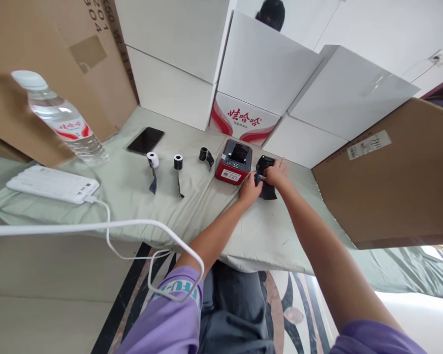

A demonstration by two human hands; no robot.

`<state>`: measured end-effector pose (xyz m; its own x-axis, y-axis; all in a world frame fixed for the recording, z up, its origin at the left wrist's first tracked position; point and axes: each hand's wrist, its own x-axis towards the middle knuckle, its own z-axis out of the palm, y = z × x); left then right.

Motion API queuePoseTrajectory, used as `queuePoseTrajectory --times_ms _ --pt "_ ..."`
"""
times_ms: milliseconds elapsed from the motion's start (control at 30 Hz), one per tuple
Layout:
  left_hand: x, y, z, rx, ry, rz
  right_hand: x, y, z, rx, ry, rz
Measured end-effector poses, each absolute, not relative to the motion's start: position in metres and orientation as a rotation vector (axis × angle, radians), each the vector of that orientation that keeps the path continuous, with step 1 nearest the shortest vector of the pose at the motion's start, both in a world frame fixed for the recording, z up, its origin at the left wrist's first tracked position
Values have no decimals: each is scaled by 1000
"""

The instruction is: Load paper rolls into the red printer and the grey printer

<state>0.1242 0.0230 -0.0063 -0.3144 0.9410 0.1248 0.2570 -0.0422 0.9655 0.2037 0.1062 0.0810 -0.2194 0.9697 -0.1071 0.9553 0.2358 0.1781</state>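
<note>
Clamped on a small black piece (258,179), the left hand (248,191) keeps its grip low, thumb and finger near the piece's end. The right hand (276,174) meets it from two o'clock with its outer fingers spread; whether its own grip pinches the piece or only rests against it cannot be told. The piece sits between the hands, above the table (206,206), just beside the printer (231,164). A black flap (268,193) shows at five o'clock beneath the hands, and whether it joins the piece is hidden.

For good handling, the left grip would best act as the steady anchor while the right fingers make small, even movements; a hard tug could crease or tear anything thin. Wrists are best kept off the printer, which stands at ten o'clock from the piece.

Farther out, toward nine o'clock, three rolls stand in a loose row, their tails loose: a near roll (204,154), a middle roll (178,162) and a white roll (153,159). Sleeves should stay clear of the cable (158,224) at eight o'clock.
</note>
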Motion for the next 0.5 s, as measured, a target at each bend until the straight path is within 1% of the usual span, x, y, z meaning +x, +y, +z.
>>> queuePoseTrajectory --times_ms 167,333,400,433,500 --pt "124 24 -5 1375 1621 1372 214 111 83 1729 2415 134" --pt "125 25 -6 1355 1611 1390 238 123 111 1670 2588 99" --pt "125 24 -6 1354 1599 1414 244 123 127 1669 2774 -29" --pt "125 24 -5 1356 1594 1421 243 119 136 1662 2890 -156" --pt "125 23 -4 1344 1600 1427 231 104 151 1579 3115 -525"
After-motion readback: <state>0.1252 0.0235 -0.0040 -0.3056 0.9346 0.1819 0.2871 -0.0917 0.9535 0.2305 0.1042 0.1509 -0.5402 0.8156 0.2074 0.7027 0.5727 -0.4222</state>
